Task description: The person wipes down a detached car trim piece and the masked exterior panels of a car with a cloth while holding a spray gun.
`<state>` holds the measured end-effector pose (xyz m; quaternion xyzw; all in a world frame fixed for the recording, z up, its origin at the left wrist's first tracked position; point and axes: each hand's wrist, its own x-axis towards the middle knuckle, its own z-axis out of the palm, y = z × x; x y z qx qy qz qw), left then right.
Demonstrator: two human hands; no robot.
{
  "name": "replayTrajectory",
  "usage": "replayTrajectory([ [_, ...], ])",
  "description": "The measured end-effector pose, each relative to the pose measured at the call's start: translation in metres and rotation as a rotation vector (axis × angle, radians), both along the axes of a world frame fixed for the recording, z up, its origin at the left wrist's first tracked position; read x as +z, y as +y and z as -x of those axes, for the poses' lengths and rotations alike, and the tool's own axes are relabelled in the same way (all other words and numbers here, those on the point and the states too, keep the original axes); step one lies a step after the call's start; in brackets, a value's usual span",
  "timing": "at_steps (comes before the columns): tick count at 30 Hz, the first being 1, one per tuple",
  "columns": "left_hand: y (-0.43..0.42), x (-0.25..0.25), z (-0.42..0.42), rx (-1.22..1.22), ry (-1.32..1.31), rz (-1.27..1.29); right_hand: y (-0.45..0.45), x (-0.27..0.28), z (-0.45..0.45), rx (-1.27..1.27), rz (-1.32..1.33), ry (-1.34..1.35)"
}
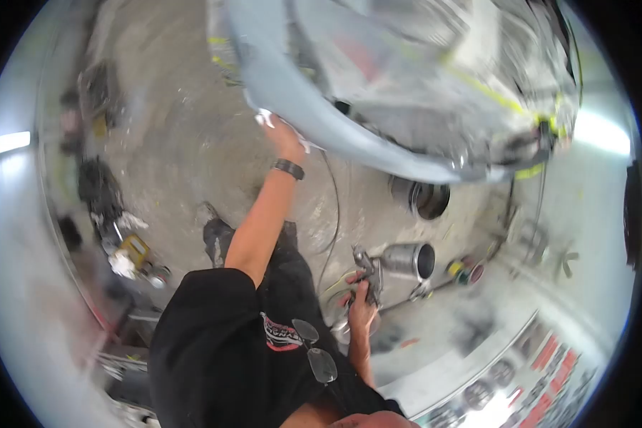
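Note:
My left hand, with a dark watch on the wrist, reaches up to the lower edge of a light blue-grey curved car panel, probably a bumper. It presses a white cloth against the panel; most of the fingers are hidden. Lower down, my right hand is closed round the handle of a spray gun. The gun's metal cup points to the right, away from the panel. A thin hose hangs between my two arms.
Masking film with yellow tape covers the car behind the panel. A dark bucket-like container stands on the concrete floor under it. Black bags and a yellow container lie along the left wall.

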<state>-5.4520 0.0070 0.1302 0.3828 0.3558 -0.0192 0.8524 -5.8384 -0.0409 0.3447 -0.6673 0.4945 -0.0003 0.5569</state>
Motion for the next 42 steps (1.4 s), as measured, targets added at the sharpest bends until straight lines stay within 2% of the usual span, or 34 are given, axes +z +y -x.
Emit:
replayTrajectory([
  [2, 0.003, 0.046, -0.004, -0.1, -0.077, -0.204, 0.005, 0.0, -0.002, -0.063, -0.003, -0.033],
  [4, -0.008, 0.08, -0.004, -0.073, -0.256, -0.332, 0.01, 0.022, -0.026, -0.2, -0.032, -0.059],
  [7, -0.041, 0.117, 0.028, -0.082, -0.559, -0.84, 0.006, 0.018, -0.02, -0.217, -0.08, -0.014],
  [8, -0.051, 0.125, 0.046, -0.17, -0.623, -0.983, 0.01, 0.016, -0.021, -0.293, -0.09, -0.057],
  [10, -0.064, 0.129, 0.081, -0.323, -0.746, -1.278, 0.011, 0.014, -0.018, -0.328, -0.089, -0.114],
  [13, -0.058, 0.108, 0.089, -0.86, -1.152, -1.773, 0.015, 0.011, -0.018, -0.359, -0.101, -0.18],
  [14, -0.07, 0.094, 0.086, -0.806, -1.336, -1.879, 0.011, 0.006, -0.01, -0.351, -0.108, -0.194],
  [17, -0.075, 0.096, 0.065, -1.243, -1.881, -2.012, 0.019, -0.007, -0.011, -0.451, -0.129, -0.22],
  [18, -0.086, 0.099, 0.061, -1.163, -2.1, -2.075, 0.021, -0.01, -0.012, -0.506, -0.136, -0.229],
  [21, -0.131, 0.102, 0.061, -1.311, -2.475, -2.086, 0.022, -0.019, -0.008, -0.59, -0.144, -0.237],
  [22, -0.152, 0.108, 0.058, -1.277, -2.624, -1.941, 0.024, -0.023, -0.009, -0.628, -0.141, -0.237],
  [24, -0.214, 0.123, 0.068, -1.237, -2.803, -2.184, 0.024, -0.028, -0.008, -0.693, -0.154, -0.23],
  [25, -0.248, 0.116, 0.073, -1.205, -2.709, -2.175, 0.027, -0.034, -0.007, -0.722, -0.153, -0.228],
  [26, -0.287, 0.081, 0.066, -1.202, -2.521, -1.928, 0.032, -0.038, -0.007, -0.753, -0.16, -0.221],
  [28, -0.317, 0.163, 0.079, -1.093, -2.662, -2.21, 0.038, -0.047, -0.009, -0.81, -0.142, -0.247],
  [29, -0.33, 0.166, 0.079, -1.177, -2.653, -2.156, 0.038, -0.05, -0.01, -0.828, -0.15, -0.243],
  [30, -0.326, 0.164, 0.079, -1.159, -2.752, -2.187, 0.04, -0.051, -0.01, -0.841, -0.156, -0.239],
  [32, -0.303, 0.148, 0.075, -1.154, -2.914, -2.164, 0.036, -0.053, -0.007, -0.85, -0.175, -0.242],
  [33, -0.276, 0.121, 0.07, -1.179, -2.976, -2.107, 0.035, -0.053, -0.009, -0.876, -0.192, -0.264],
  [35, -0.209, 0.045, 0.041, -1.219, -2.904, -1.982, 0.029, -0.049, -0.014, -0.911, -0.208, -0.31],
  [36, -0.171, 0.062, 0.04, -1.27, -3.222, -2.266, 0.027, -0.051, -0.01, -0.843, -0.172, -0.278],
  [37, -0.136, 0.059, 0.03, -1.362, -3.291, -2.381, 0.025, -0.049, -0.008, -0.844, -0.166, -0.289],
  [38, -0.097, 0.032, 0.004, -1.372, -3.233, -2.133, 0.02, -0.045, -0.004, -0.841, -0.16, -0.3],
  [40, -0.014, -0.008, -0.034, -2.132, -2.599, -2.074, 0.017, -0.04, -0.004, -0.801, -0.157, -0.287],
  [42, 0.047, 0.07, -0.031, -2.577, -1.931, -1.929, 0.02, -0.04, -0.001, -0.69, -0.158, -0.256],
])
